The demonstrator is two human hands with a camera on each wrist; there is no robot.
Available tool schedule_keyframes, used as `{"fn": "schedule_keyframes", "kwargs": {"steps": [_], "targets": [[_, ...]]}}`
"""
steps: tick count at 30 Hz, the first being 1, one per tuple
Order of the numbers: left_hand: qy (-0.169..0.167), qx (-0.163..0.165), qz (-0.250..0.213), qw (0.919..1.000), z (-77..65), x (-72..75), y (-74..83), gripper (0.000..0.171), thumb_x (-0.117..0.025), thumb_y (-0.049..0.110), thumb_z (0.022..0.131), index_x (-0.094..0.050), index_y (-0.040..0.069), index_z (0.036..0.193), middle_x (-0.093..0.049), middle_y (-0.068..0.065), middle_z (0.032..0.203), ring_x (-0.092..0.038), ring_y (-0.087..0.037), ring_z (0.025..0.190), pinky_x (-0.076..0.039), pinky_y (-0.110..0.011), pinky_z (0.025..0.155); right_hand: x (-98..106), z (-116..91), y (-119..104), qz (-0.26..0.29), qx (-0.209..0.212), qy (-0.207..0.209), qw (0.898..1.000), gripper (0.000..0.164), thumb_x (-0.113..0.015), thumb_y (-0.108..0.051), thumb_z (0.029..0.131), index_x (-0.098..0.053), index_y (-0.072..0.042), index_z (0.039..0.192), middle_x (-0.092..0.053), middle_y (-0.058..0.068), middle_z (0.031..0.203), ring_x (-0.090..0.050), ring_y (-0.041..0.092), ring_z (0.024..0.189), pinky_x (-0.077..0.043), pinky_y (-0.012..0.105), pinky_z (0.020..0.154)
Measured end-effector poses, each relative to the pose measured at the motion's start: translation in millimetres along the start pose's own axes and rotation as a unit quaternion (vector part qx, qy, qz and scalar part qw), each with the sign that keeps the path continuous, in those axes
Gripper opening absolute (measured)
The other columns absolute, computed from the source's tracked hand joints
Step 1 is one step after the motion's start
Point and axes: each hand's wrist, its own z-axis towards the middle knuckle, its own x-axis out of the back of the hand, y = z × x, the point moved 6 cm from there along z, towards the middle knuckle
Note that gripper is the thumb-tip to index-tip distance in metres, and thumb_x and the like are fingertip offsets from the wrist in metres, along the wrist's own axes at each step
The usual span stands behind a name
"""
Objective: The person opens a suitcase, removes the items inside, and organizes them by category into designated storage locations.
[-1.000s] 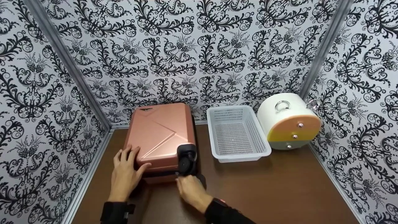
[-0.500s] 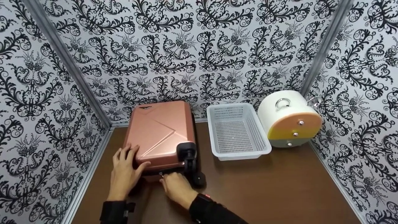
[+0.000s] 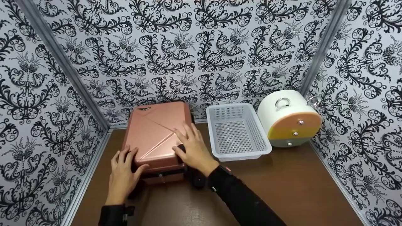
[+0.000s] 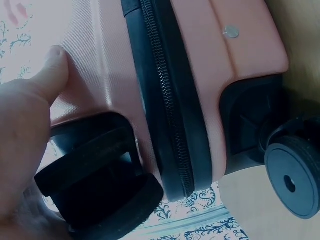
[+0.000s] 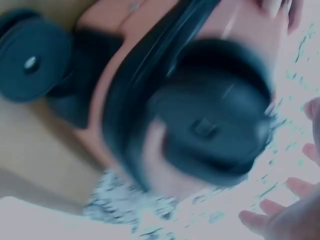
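A rose-gold hard-shell suitcase [image 3: 157,125] lies flat on the brown table. My left hand [image 3: 122,175] rests on its near left corner, fingers along the left edge and thumb toward the near side. Over the near right corner is my right hand [image 3: 196,150], fingers spread and holding nothing; whether it touches the shell is unclear. A zipper [image 4: 167,95] runs round the side between black bands, its teeth meshed where the left wrist view shows them. Its small metal pull [image 3: 161,177] hangs at the near side. Black wheels [image 5: 210,120] stick out at the corners, partly behind my right hand.
A light grey perforated basket [image 3: 243,157] stands right of the suitcase. Beside it sits a white rounded box [image 3: 276,108] with coloured drawer fronts and shiny knobs. Patterned walls [image 3: 201,56] enclose the table [image 3: 251,188] at the back and both sides.
My right hand first slid left along the near side with the zipper pull, then let go and rose rightward over the suitcase's near right corner. My left hand stays on the left corner.
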Motion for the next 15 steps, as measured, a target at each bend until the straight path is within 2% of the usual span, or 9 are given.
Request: {"fn": "schedule_keyframes", "kwargs": {"steps": [2, 5, 8, 10, 12, 15], "targets": [[-0.004, 0.003, 0.000, 1.0000, -1.5, -1.6, 0.7, 0.081, -0.081, 0.054, 0.098, -0.050, 0.022, 0.165, -0.036, -0.012, 0.178, -0.026, -0.053, 0.163, -0.058, -0.079, 0.086, -8.5, -2.0, 12.8, 0.014, -0.021, -0.044, 0.999, 0.066, -0.056, -0.054, 0.112, -0.044, -0.024, 0.170, -0.020, 0.013, 0.186, -0.022, 0.051, 0.170, -0.026, 0.065, 0.135], [-0.006, 0.003, 0.002, 1.0000, -2.9, -2.7, 2.4, 0.082, -0.082, 0.053, 0.097, -0.049, 0.021, 0.165, -0.034, -0.013, 0.179, -0.026, -0.053, 0.163, -0.059, -0.078, 0.086, -18.2, -7.8, 20.6, 0.043, -0.039, -0.094, 0.994, 0.071, -0.050, -0.062, 0.112, -0.043, -0.023, 0.171, -0.017, 0.012, 0.187, -0.018, 0.054, 0.169, -0.032, 0.067, 0.132], [0.004, -0.007, 0.005, 1.0000, -2.4, -2.1, 4.5, 0.082, -0.085, 0.048, 0.096, -0.051, 0.018, 0.164, -0.036, -0.015, 0.178, -0.028, -0.056, 0.162, -0.056, -0.078, 0.096, -21.1, -10.6, 21.2, 0.054, -0.053, -0.117, 0.990, 0.083, -0.051, -0.073, 0.107, -0.038, -0.024, 0.173, -0.010, 0.009, 0.188, -0.012, 0.056, 0.169, -0.036, 0.070, 0.128], [0.017, -0.016, 0.007, 0.9997, -2.4, -1.3, 6.2, 0.082, -0.086, 0.045, 0.095, -0.052, 0.016, 0.163, -0.037, -0.018, 0.177, -0.029, -0.058, 0.160, -0.047, -0.079, 0.110, -20.8, -10.7, 20.1, 0.051, -0.060, -0.125, 0.989, 0.092, -0.053, -0.079, 0.103, -0.034, -0.025, 0.175, -0.006, 0.007, 0.188, -0.010, 0.055, 0.170, -0.036, 0.070, 0.127], [0.034, -0.024, 0.009, 0.9991, -3.7, -0.9, 9.1, 0.081, -0.087, 0.043, 0.094, -0.053, 0.014, 0.162, -0.038, -0.021, 0.177, -0.029, -0.061, 0.160, -0.033, -0.081, 0.122, -21.1, -10.0, 19.8, 0.044, -0.063, -0.129, 0.989, 0.098, -0.055, -0.083, 0.099, -0.032, -0.026, 0.175, -0.003, 0.007, 0.189, -0.009, 0.055, 0.170, -0.037, 0.069, 0.127], [0.094, -0.033, 0.005, 0.9950, -11.5, -0.4, 17.7, 0.077, -0.089, 0.037, 0.092, -0.059, 0.011, 0.157, -0.045, -0.024, 0.171, -0.031, -0.061, 0.160, -0.016, -0.082, 0.130, -22.3, -9.3, 20.1, 0.042, -0.065, -0.130, 0.988, 0.100, -0.057, -0.083, 0.098, -0.032, -0.025, 0.175, -0.003, 0.007, 0.188, -0.010, 0.055, 0.170, -0.034, 0.066, 0.130]]}}
